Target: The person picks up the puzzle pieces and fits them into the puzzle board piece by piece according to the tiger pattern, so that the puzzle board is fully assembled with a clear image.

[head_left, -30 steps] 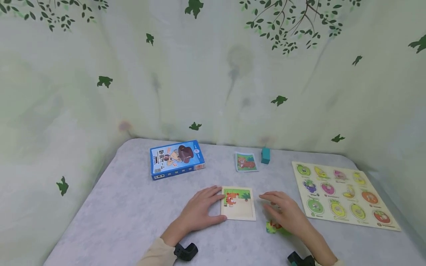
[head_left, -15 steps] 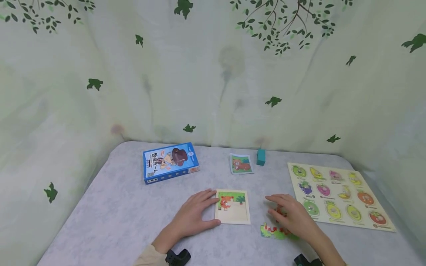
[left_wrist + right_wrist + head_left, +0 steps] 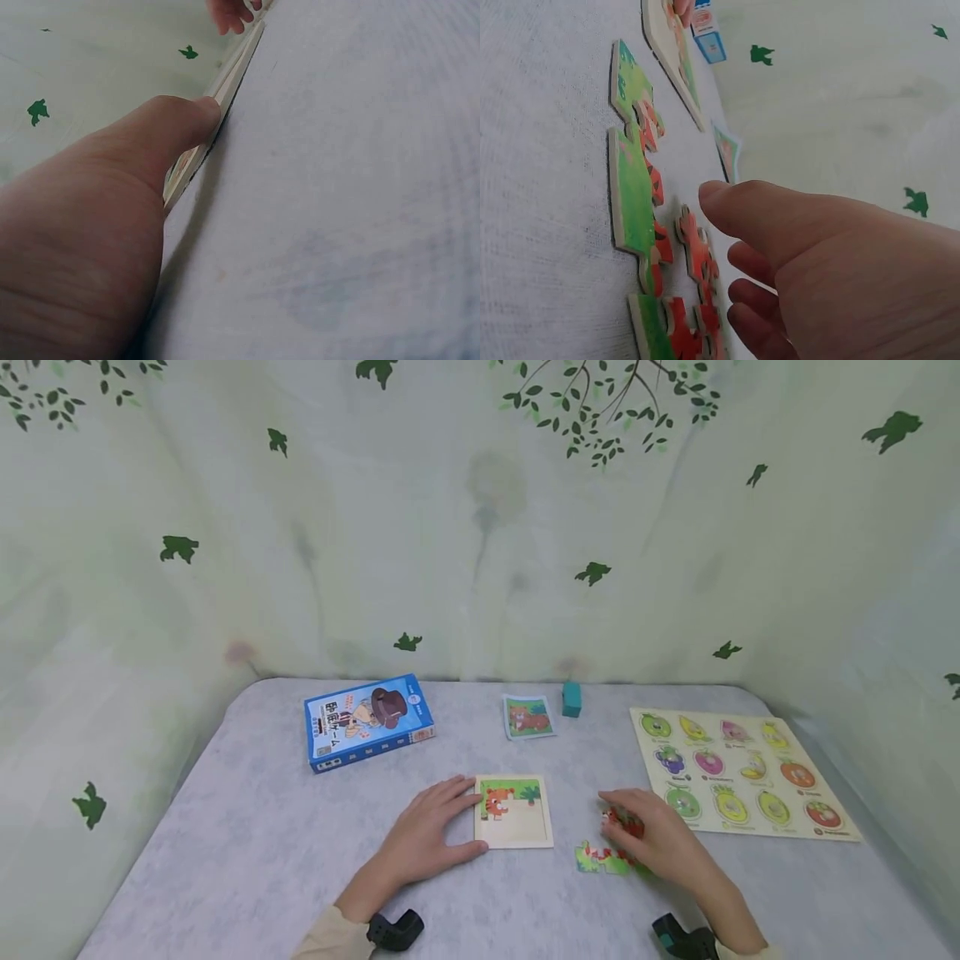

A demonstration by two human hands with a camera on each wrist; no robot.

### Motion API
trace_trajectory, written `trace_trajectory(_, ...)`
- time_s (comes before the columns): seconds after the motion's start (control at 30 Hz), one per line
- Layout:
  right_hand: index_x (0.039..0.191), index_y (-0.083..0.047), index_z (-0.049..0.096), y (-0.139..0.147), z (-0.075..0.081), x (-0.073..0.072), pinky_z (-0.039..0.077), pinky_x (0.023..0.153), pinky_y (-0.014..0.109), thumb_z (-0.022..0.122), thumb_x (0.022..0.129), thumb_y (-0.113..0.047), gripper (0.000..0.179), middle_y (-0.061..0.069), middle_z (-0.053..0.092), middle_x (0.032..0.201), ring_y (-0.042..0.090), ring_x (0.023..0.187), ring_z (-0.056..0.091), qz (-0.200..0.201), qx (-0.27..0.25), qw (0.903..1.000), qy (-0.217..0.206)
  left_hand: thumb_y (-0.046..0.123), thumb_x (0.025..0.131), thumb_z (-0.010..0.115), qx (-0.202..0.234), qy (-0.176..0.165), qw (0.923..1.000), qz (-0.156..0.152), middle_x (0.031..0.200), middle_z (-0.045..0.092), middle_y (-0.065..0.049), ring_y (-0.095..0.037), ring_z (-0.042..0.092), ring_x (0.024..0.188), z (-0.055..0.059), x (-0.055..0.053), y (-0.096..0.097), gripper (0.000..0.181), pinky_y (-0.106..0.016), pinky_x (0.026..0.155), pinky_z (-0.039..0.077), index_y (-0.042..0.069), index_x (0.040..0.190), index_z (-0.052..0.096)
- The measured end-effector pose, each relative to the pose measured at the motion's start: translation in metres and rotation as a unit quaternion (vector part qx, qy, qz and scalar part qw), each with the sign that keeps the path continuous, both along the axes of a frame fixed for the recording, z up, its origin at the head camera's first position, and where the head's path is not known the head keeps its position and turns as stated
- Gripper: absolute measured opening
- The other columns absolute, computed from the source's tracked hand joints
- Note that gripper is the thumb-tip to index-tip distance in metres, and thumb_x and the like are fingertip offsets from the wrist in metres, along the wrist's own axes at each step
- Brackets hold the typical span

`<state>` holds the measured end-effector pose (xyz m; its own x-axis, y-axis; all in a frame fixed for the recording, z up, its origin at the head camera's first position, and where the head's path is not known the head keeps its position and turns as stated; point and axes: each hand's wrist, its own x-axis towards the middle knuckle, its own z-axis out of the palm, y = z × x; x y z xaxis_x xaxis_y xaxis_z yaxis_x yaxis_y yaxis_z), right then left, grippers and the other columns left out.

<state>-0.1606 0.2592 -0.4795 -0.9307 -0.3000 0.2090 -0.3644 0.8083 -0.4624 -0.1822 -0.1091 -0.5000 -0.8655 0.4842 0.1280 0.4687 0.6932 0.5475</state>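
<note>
My left hand [image 3: 426,828] rests at the left side of a pale square puzzle board [image 3: 517,835], its fingers and thumb spread along the edge. In the left wrist view its thumb [image 3: 184,124] touches the board's rim. The board bears pieces with an orange animal and a palm on green along its top and left. To the right, my right hand [image 3: 660,843] hovers low over loose jigsaw pieces [image 3: 600,858], partly hiding them. A red piece [image 3: 694,244] lies near its thumb [image 3: 727,202] in the right wrist view, and green-edged pieces [image 3: 634,195] lie in a row.
A blue game box [image 3: 367,722] lies at the back left. Behind the board are a bear picture card [image 3: 528,718] and a teal block [image 3: 572,699]. A fruit puzzle board [image 3: 750,777] lies at the right, close beyond the right hand.
My right hand has shifted right relative to the puzzle board, exposing more of the loose pieces. My left hand stays at the board's edge. The head view has swung a little to the right.
</note>
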Motion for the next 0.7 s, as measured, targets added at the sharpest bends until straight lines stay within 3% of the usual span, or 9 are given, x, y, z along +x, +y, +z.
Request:
trace_trajectory(0.47, 0.130, -0.014, 0.071, 0.003, -0.007, 0.006, 0.056, 0.096, 0.050, 0.084, 0.088, -0.025, 0.045, 0.003, 0.072, 0.124, 0.027, 0.115, 0.065, -0.021, 0.025, 0.9994, -0.008, 0.060, 0.088, 0.074, -0.001, -0.016, 0.9999, -0.001, 0.163, 0.043, 0.003, -0.025, 0.034, 0.153, -0.002, -0.006, -0.002, 0.071, -0.056, 0.124, 0.029, 0.023, 0.146, 0.060)
trace_trajectory(0.7, 0.121, -0.016, 0.076, 0.002, -0.016, 0.014, 0.059, 0.085, 0.039, 0.085, 0.087, -0.023, 0.036, -0.002, 0.070, 0.121, 0.016, 0.106, 0.063, -0.002, 0.061, 0.9958, 0.069, 0.060, 0.088, 0.074, 0.002, -0.014, 0.9999, 0.000, 0.162, 0.045, 0.001, -0.026, 0.035, 0.153, -0.003, 0.000, -0.001, 0.070, -0.057, 0.123, 0.030, 0.022, 0.146, 0.061)
